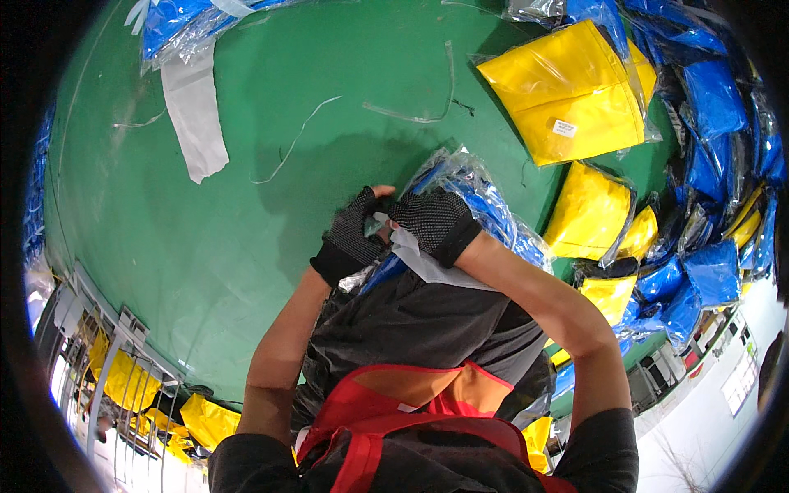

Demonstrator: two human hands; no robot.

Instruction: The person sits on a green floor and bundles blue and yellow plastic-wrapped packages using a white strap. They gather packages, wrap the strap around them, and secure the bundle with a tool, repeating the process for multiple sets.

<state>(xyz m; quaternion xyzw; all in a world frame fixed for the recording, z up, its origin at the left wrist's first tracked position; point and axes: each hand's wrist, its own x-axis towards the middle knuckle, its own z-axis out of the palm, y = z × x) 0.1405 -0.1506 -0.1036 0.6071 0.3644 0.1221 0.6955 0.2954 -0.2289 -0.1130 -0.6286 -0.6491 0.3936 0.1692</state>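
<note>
I wear black dotted gloves with bare fingertips, and both hands are close together over a stack of blue folded goods in clear plastic bags (485,201) by my knees. My left hand (355,232) is closed, its fingers curled at a bit of white strip between the two hands. My right hand (431,220) is closed on the same white strip (427,264), a limp band whose loose length trails under my right wrist toward my lap. The fingertips partly hide where the strip's parts meet, so I cannot tell whether it is knotted.
Yellow bagged packs (567,94) lie on the green floor (246,271) at the right, beside a heap of blue bagged packs (711,99). A torn white strip (196,119) hangs from a blue bundle (177,29) at the far left. A metal rack (123,361) stands at the lower left.
</note>
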